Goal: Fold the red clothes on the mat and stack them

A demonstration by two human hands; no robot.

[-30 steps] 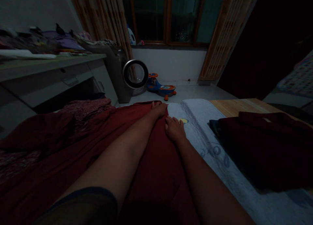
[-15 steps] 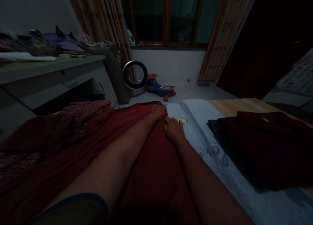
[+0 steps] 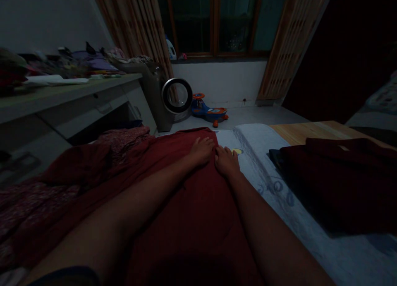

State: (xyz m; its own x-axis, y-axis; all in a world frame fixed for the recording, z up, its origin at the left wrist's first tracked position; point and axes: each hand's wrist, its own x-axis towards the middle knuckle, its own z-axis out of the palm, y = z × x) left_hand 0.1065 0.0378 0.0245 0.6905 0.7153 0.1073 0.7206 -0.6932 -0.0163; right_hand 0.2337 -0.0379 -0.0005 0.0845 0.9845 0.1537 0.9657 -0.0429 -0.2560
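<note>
A dark red cloth [image 3: 186, 211] lies spread over a pale grey patterned sheet [image 3: 266, 153] in front of me. My left hand [image 3: 202, 150] rests flat on the cloth near its far right edge, fingers apart. My right hand [image 3: 227, 162] lies palm down right beside it, touching the cloth's edge where it meets the sheet. Neither hand visibly grips anything. The room is very dim.
A folded dark maroon cloth [image 3: 338, 178] lies on the right, partly over a wooden board [image 3: 307, 130]. A patterned red fabric [image 3: 120, 139] is bunched at the left. A cluttered desk [image 3: 71, 91], a round-doored washing machine [image 3: 176, 96] and a toy ride-on car [image 3: 211, 111] stand beyond.
My left hand has drawn back a little from the cloth's far edge and now lies next to my right hand. The view has shifted slightly to the left.
</note>
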